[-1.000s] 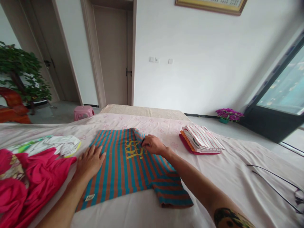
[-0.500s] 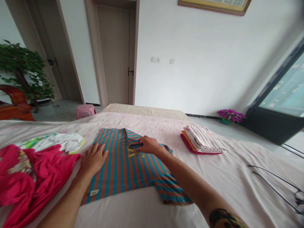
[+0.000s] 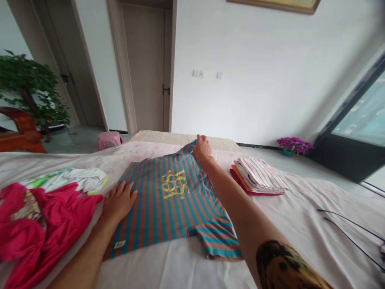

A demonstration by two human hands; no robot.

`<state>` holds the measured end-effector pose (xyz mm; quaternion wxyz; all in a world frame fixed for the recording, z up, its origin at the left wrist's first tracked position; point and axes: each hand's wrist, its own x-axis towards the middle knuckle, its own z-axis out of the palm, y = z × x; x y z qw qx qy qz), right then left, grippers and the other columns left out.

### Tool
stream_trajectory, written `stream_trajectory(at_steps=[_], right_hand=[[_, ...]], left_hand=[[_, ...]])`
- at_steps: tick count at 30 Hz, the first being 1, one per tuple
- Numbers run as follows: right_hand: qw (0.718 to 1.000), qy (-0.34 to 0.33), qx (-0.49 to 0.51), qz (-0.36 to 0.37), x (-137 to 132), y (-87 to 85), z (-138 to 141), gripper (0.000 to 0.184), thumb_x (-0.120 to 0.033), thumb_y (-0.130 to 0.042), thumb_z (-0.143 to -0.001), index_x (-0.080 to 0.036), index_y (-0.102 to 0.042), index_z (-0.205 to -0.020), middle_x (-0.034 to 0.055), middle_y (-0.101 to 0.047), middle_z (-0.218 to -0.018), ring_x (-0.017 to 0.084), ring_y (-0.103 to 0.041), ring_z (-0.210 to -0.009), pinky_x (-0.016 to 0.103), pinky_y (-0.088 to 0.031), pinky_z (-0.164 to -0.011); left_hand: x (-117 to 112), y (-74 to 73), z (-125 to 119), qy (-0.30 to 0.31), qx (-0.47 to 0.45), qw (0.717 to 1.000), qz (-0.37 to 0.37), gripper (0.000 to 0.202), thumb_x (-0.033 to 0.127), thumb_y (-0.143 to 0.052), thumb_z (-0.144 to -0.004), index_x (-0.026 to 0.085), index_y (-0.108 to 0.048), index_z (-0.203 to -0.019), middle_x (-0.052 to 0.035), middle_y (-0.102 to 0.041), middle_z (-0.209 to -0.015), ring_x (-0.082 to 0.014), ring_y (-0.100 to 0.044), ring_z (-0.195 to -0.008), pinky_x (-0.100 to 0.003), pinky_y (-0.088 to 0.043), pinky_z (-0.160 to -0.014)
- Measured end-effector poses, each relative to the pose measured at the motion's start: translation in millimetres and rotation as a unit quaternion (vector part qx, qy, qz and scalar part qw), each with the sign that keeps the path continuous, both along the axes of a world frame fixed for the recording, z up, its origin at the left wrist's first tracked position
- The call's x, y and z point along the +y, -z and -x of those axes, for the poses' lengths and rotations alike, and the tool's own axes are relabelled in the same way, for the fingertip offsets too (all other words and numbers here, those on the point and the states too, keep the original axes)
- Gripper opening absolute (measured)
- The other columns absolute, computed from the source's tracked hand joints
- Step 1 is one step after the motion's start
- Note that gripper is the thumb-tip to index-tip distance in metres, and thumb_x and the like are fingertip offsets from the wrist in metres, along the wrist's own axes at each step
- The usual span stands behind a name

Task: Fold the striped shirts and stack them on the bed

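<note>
A striped T-shirt in teal and rust with yellow lettering lies spread on the bed. My left hand rests flat on its left edge, fingers stretched out. My right hand reaches far across and pinches the shirt's far edge, lifting that corner a little off the sheet. My tattooed right forearm crosses the shirt's right side and hides part of it.
A heap of crumpled pink, white and green clothes lies at the left. A folded stack with a red-striped white top sits right of the shirt. Dark clothes hangers lie at the far right. The pale pink sheet covers the bed.
My right hand has drawn the folded-over upper part of the shirt away from me, unfolding it so the whole yellow print shows. My left hand has stayed pressed on the left edge.
</note>
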<state>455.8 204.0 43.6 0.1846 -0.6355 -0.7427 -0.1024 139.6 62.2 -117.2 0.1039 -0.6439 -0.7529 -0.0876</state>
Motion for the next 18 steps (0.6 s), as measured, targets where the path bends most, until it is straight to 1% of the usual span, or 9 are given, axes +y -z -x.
stream_trajectory(at_steps=[2,3,5,6,8,10,13,16,18], right_hand=[[0.999,0.009,0.033,-0.027,-11.9,15.9,3.3,0.056,-0.022,-0.046,-0.095,-0.012,-0.037,-0.149,0.0194,-0.036,-0.153,0.027,-0.045,-0.131,0.039,-0.040,-0.104],[0.999,-0.013,0.040,-0.020,-23.3,29.7,6.0,0.057,-0.023,-0.048,-0.094,-0.015,-0.036,-0.150,0.0169,-0.035,-0.154,0.027,-0.044,-0.132,0.039,-0.040,-0.106],[0.994,-0.102,0.017,0.022,-52.4,63.9,9.5,0.054,-0.027,-0.047,-0.095,-0.017,-0.040,-0.148,0.0152,-0.040,-0.152,0.026,-0.045,-0.132,0.039,-0.039,-0.108],[0.989,-0.144,-0.003,0.029,-67.7,81.7,8.6,0.055,-0.031,-0.046,-0.096,-0.017,-0.039,-0.149,0.0147,-0.038,-0.153,0.026,-0.041,-0.136,0.040,-0.036,-0.111],[0.980,-0.187,-0.041,0.048,-94.1,112.5,-1.4,0.060,-0.040,-0.044,-0.098,-0.017,-0.034,-0.152,0.0142,-0.032,-0.158,0.028,-0.029,-0.145,0.044,-0.027,-0.117],[0.978,-0.179,-0.063,0.092,-110.0,132.5,-22.0,0.060,-0.047,-0.037,-0.100,-0.020,-0.034,-0.153,0.0108,-0.032,-0.159,0.027,-0.026,-0.147,0.046,-0.022,-0.119],[0.984,-0.098,-0.057,0.137,-114.2,141.0,-62.0,0.059,-0.049,-0.028,-0.103,-0.020,-0.032,-0.155,0.0087,-0.029,-0.161,0.026,-0.024,-0.148,0.047,-0.019,-0.120],[0.984,-0.038,-0.043,0.167,-109.7,132.8,-94.4,0.059,-0.048,-0.026,-0.103,-0.020,-0.032,-0.155,0.0097,-0.030,-0.160,0.026,-0.025,-0.148,0.048,-0.020,-0.118],[0.984,-0.019,-0.027,0.173,-107.6,123.3,-106.6,0.053,-0.045,-0.029,-0.103,-0.023,-0.042,-0.149,0.0090,-0.039,-0.156,0.026,-0.034,-0.143,0.044,-0.026,-0.115]], left_hand=[[-0.8,-0.4,-0.4,-0.001,-0.003,1.000,0.002,0.056,0.045,-0.028,-0.097,0.020,-0.051,-0.142,-0.0139,-0.045,-0.151,-0.0329,-0.041,-0.138,-0.050,-0.033,-0.109],[-1.3,-0.8,-0.6,-0.002,-0.006,1.000,0.002,0.056,0.045,-0.027,-0.097,0.021,-0.051,-0.142,-0.0138,-0.045,-0.151,-0.0328,-0.042,-0.137,-0.050,-0.033,-0.109],[-2.8,-1.8,-1.1,-0.001,-0.009,1.000,0.000,0.055,0.044,-0.028,-0.097,0.021,-0.052,-0.141,-0.0135,-0.046,-0.151,-0.0325,-0.043,-0.136,-0.050,-0.033,-0.109],[-3.7,-2.2,-1.2,0.003,-0.008,1.000,-0.002,0.055,0.044,-0.028,-0.097,0.021,-0.052,-0.140,-0.0134,-0.046,-0.150,-0.0323,-0.044,-0.135,-0.049,-0.033,-0.108],[-5.6,-3.0,-1.0,0.013,-0.001,1.000,-0.009,0.055,0.044,-0.027,-0.097,0.021,-0.052,-0.140,-0.0137,-0.047,-0.149,-0.0321,-0.044,-0.134,-0.049,-0.033,-0.108],[-7.3,-3.5,-0.4,0.018,0.007,1.000,-0.014,0.055,0.044,-0.026,-0.097,0.021,-0.052,-0.140,-0.0141,-0.047,-0.149,-0.0327,-0.045,-0.133,-0.049,-0.034,-0.106],[-9.1,-4.3,-0.1,0.003,0.008,1.000,-0.012,0.056,0.045,-0.023,-0.098,0.022,-0.050,-0.142,-0.0146,-0.046,-0.149,-0.0344,-0.045,-0.133,-0.051,-0.034,-0.105],[-10.5,-6.0,-1.4,-0.020,0.002,1.000,-0.002,0.058,0.046,-0.023,-0.098,0.022,-0.048,-0.144,-0.0162,-0.045,-0.150,-0.0366,-0.045,-0.133,-0.053,-0.034,-0.104],[-11.6,-7.2,-2.8,-0.026,0.001,1.000,0.003,0.058,0.046,-0.023,-0.098,0.021,-0.048,-0.145,-0.0175,-0.046,-0.150,-0.0370,-0.046,-0.132,-0.053,-0.034,-0.104]])
